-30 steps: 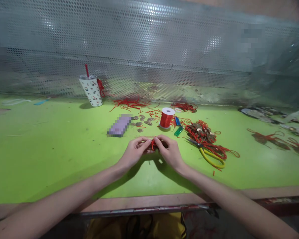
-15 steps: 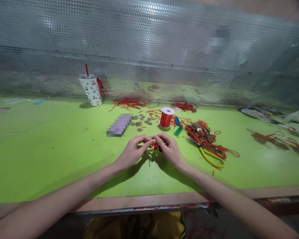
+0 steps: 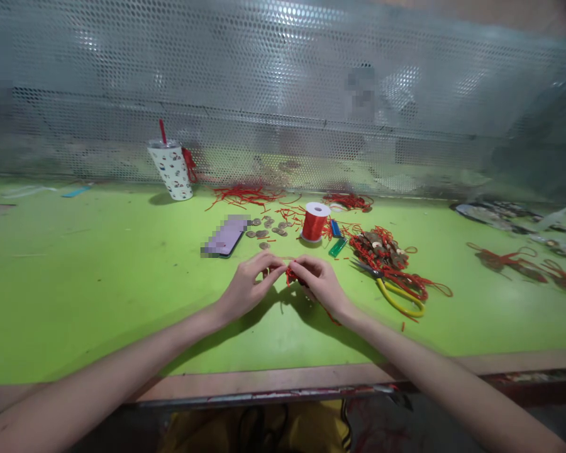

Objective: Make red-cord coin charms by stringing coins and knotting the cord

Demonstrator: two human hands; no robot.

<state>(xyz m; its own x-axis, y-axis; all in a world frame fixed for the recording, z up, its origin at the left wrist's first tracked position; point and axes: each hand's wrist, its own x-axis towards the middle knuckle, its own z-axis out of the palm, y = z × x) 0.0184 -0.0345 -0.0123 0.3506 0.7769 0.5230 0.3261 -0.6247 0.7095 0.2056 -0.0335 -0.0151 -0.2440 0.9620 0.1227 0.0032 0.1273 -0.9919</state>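
Observation:
Both of my hands meet above the green table, pinching a knotted red cord (image 3: 290,275) between them. My left hand (image 3: 252,283) is closed, its thumb and forefinger tips at the left side of the knot. My right hand (image 3: 319,282) grips the cord from the other side, and part of the red strand shows below its wrist. The fingers hide most of the cord. Just beyond the hands lie loose brass-coloured coins (image 3: 263,233) and a spool of red cord (image 3: 316,223). Yellow-handled scissors (image 3: 400,297) rest to the right of my right hand.
A phone (image 3: 226,236) lies left of the coins. Blue (image 3: 336,229) and green lighters (image 3: 338,246) sit by the spool. A pile of corded coins (image 3: 380,250) is behind the scissors. A patterned tumbler (image 3: 172,170) stands at the back, before a perforated metal screen (image 3: 264,113).
My fingers have shifted slightly around the knot, and more red cord now shows under my right wrist. The table objects stay put.

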